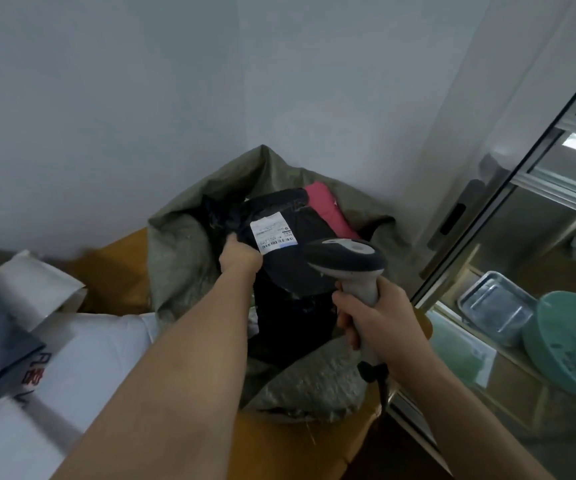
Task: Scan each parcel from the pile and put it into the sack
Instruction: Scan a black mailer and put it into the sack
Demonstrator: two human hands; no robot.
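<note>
One black parcel (290, 237) over one green sack (179, 258)
Left hand (239, 256) grips parcel; right hand (380, 320) grips barcode scanner (348, 268); orange table (113, 271), grey wall (106, 98).

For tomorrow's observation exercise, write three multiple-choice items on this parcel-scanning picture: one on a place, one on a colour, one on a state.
1. Where is the black parcel?
A. over the mouth of the green woven sack
B. on the shelf behind the glass door
C. on the floor

2. What colour is the parcel deep in the sack beside the black one?
A. yellow
B. pink-red
C. white

3. What is the right hand doing?
A. hanging idle
B. pressing the label
C. gripping the barcode scanner

Answers: 1 A, the left hand holds it there; 2 B, the pink-red parcel shows behind; 3 C, fingers wrap the handle.
</note>
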